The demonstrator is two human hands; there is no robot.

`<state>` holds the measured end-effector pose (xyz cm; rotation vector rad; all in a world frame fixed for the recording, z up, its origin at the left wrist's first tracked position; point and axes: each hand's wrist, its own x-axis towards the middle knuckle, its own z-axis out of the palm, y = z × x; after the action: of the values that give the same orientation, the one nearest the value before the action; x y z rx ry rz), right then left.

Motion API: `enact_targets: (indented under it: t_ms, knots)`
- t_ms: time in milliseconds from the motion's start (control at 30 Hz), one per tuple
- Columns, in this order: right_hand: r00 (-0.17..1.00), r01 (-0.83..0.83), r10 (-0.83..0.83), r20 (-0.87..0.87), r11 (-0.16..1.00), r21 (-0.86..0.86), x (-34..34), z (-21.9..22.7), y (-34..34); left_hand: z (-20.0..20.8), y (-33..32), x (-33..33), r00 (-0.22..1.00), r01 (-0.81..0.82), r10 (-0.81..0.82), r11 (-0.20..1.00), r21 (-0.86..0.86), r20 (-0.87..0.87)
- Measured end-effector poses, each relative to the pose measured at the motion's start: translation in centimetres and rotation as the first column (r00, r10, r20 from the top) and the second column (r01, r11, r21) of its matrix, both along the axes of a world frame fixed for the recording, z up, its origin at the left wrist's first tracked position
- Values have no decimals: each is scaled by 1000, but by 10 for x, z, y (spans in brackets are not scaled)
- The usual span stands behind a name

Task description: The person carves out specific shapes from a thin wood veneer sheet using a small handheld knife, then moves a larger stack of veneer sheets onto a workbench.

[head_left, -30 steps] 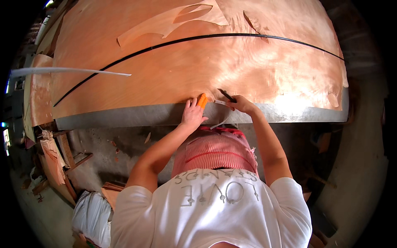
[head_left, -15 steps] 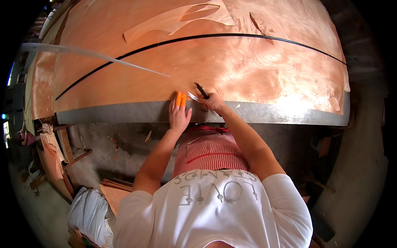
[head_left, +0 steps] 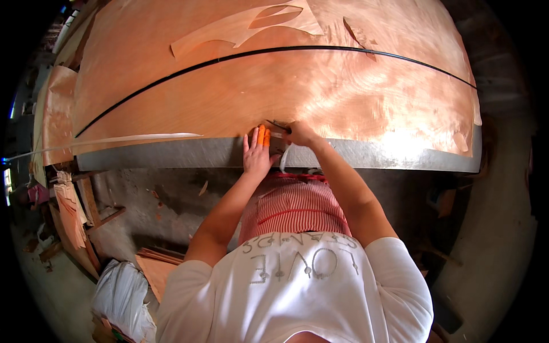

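My left hand [head_left: 260, 150] lies flat with fingers stretched out, near the front edge of a wide reddish-brown wood veneer sheet [head_left: 189, 108]. Two of its fingers wear orange finger covers [head_left: 263, 136]. Just right of it, my right hand [head_left: 301, 134] is closed round a dark utility knife [head_left: 277, 124], whose tip points left over the veneer. A narrow white strip [head_left: 284, 160] hangs below the right hand, over the table's grey metal edge [head_left: 194, 155]. Whether the fingers also hold this strip is hidden.
A long black strip [head_left: 240, 55] curves across the veneer. Beyond it lie a cut veneer offcut [head_left: 223, 35] and a narrow dark scrap [head_left: 355, 34]. A long pale strip [head_left: 143, 138] reaches in from the left. Stacked veneer pieces [head_left: 70, 200] and a white sack [head_left: 121, 291] sit lower left.
My left hand has shifted slightly right, nearer the right hand. The knife has tilted flatter. The white strip by the right hand now hangs downward, and the long pale strip has swung toward the front edge.
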<state>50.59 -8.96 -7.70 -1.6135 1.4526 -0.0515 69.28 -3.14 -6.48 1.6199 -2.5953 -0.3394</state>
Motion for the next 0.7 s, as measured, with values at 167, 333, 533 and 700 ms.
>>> enact_targets:
  t_ms: [167,333,533,700]
  knots:
    - [856,174,-273,439,952,253,-51,26,18,4,1,2,999,-6,2,997,-82,-46]
    - [372,455,-703,606,707,541,-90,40,118,-10,-30,52,815,-302,258,953,-1,-519]
    - [44,570,-755,654,556,605,-127,48,217,11,-26,101,872,-355,286,928,-112,-397]
    - [85,611,-804,589,508,607,-174,57,255,12,47,66,888,-244,239,969,39,-393]
